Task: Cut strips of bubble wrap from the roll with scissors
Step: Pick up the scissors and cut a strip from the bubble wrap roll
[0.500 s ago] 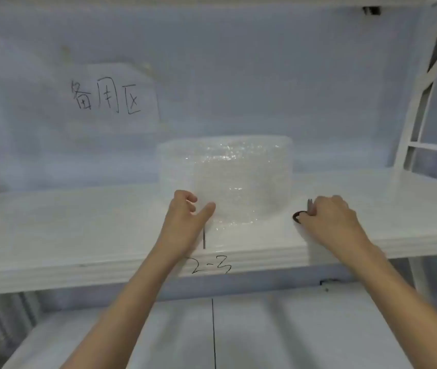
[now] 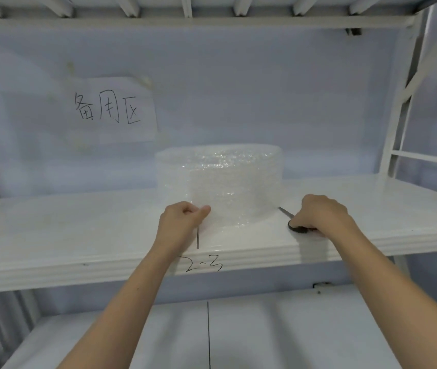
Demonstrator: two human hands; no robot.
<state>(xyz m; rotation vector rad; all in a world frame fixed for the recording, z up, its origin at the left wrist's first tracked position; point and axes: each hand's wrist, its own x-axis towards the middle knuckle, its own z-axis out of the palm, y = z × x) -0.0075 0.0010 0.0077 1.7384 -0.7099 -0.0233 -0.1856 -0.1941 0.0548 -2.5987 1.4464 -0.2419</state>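
Observation:
A roll of clear bubble wrap [image 2: 228,182] stands on end in the middle of a white shelf [image 2: 79,230]. My left hand [image 2: 180,222] pinches the loose edge of the wrap at the roll's lower left, thumb against fingers. My right hand [image 2: 321,214] rests on the shelf just right of the roll, closed over the dark handles of a pair of scissors [image 2: 292,222]. The blades lie flat on the shelf and point toward the roll's base.
A paper sign with handwritten characters [image 2: 108,107] hangs on the back wall. The shelf's front edge carries the mark "2-3" [image 2: 204,265]. A white frame upright [image 2: 398,123] stands at the right. A lower shelf [image 2: 265,328] lies below, another shelf's underside above.
My right hand has settled lower onto the scissors, whose blades now lie flat toward the roll instead of pointing up. My left hand keeps its pinch on the wrap.

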